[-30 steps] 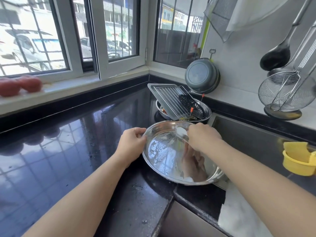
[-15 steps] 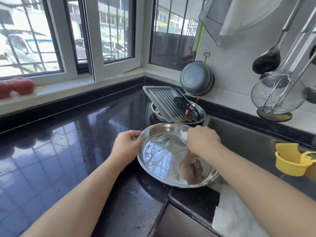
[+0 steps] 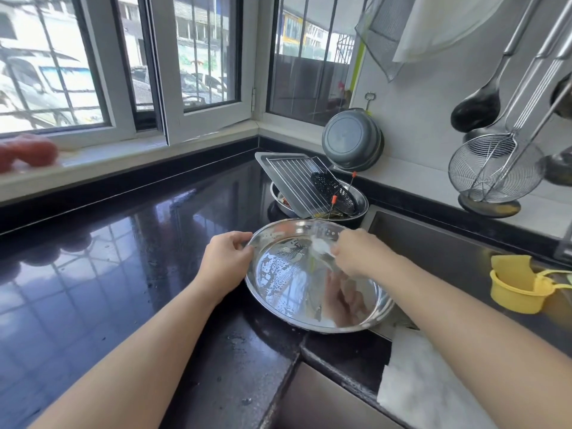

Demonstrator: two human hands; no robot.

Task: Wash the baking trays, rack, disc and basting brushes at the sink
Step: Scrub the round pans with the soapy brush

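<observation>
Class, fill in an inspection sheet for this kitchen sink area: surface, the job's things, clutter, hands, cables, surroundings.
Surface: glossy black counter, water spots.
Job's things: round steel tray at the sink edge; wire rack on a grey tray with a black perforated disc, stacked in a bowl behind.
Clutter: yellow cup; white cloth.
Hands: left hand grips the tray rim; right hand pinches a white wad.
Cables: nothing seen.
Surroundings: windows, hung ladle, wire skimmer.

A wire skimmer (image 3: pixel 495 168) and black ladle (image 3: pixel 476 109) hang on the wall; a yellow cup (image 3: pixel 520 289) sits by the sink.
</observation>
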